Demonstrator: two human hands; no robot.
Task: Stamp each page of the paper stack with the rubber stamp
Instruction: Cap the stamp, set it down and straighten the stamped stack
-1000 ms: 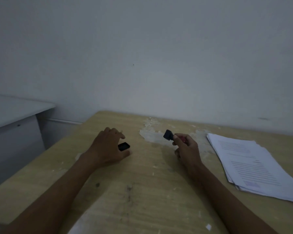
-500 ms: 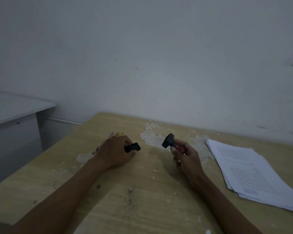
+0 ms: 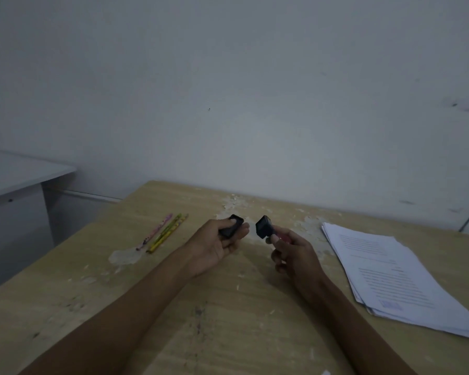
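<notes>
Black rubber stamp [image 3: 264, 230] in right hand [image 3: 293, 253]

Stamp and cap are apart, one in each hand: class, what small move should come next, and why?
Probably set the cap down from the left hand and carry the stamp, held in the right hand, over to the paper stack. The stamp looks uncovered, and the stack lies untouched on the table to the right.

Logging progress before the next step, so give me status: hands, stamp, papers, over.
Left hand holds small black cap. Right hand grips rubber stamp, raised off table. Paper stack untouched at right. Nothing in the way.
</notes>
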